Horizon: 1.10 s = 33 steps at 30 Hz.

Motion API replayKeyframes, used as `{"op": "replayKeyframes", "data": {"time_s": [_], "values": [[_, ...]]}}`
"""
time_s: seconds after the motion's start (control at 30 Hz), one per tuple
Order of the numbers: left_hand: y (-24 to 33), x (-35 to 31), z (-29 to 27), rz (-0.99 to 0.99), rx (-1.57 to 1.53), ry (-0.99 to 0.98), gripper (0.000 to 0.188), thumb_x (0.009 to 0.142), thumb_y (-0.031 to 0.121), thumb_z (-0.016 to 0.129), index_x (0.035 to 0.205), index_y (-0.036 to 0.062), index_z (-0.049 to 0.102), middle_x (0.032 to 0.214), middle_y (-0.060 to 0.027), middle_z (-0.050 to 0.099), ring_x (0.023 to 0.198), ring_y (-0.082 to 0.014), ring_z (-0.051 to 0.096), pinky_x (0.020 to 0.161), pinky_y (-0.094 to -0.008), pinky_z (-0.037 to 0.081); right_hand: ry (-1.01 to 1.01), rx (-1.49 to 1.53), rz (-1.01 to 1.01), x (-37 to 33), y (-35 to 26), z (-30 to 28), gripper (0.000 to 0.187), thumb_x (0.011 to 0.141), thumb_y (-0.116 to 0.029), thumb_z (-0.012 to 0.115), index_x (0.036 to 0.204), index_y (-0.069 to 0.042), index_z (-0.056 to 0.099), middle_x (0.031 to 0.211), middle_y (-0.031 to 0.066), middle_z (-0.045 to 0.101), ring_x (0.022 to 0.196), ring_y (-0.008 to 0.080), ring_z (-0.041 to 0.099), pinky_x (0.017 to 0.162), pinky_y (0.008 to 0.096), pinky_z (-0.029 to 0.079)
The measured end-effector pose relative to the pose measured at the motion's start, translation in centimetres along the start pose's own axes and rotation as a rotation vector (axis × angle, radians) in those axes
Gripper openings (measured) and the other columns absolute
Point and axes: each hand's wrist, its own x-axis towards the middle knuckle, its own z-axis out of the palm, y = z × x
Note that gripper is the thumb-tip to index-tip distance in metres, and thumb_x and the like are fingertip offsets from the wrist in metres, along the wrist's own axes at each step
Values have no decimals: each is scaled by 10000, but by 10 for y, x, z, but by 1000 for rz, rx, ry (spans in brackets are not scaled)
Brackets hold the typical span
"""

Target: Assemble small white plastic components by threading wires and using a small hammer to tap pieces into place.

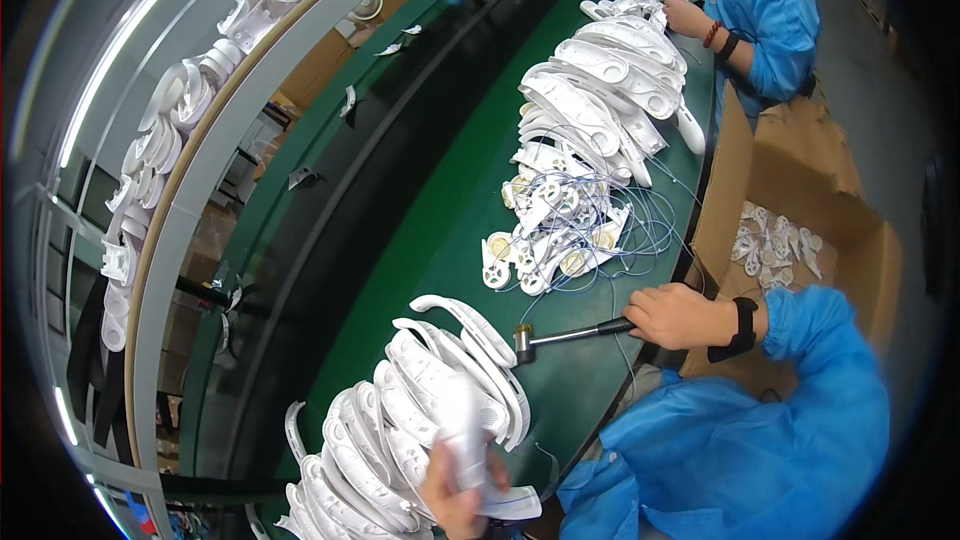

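A small hammer [570, 335] is held tight in the R hand [680, 316] over the green bench [440, 250]. A blurry white plastic shell [465, 430] is gripped by the L hand [455, 500], next to a pile of white shells [400, 430].

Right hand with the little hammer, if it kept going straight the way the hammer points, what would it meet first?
Probably the curved white plastic shells heaped by the hammer; its head, held out by the right hand, already looks almost against them, though depth is unclear.

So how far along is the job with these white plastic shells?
Done, it seems: a stack of closed white shells at lower left. In hand: the left hand holds one shell; the right hand grips a small hammer. Left: a wired pile further along the bench.
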Motion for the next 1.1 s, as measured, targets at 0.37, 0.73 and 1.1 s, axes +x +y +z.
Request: {"op": "replayKeyframes", "data": {"time_s": [0.37,0.73,1.1], "values": [[-55,31,79,166,1145,-423,586,821,155,629,1383,77,483,1054,-260,506,781,-418,615,638,-451,527,-121,727,588,-85,-18,-42,205,934,-179,538,1037,-16,607,796,196,639,768,380,626,681,431,494],[-70,39,82,137,1277,-443,584,814,139,623,1376,66,484,1000,-248,485,653,-396,610,551,-445,521,66,788,581,-100,-40,-50,234,944,-236,549,1084,-54,593,800,171,646,666,374,623,603,443,506],[-67,37,80,111,1240,-401,578,796,134,641,1350,57,496,1045,-251,501,724,-407,621,614,-450,530,-103,646,574,-73,-31,-64,248,918,-216,594,1096,-44,608,838,156,641,721,350,628,640,430,512]]}}
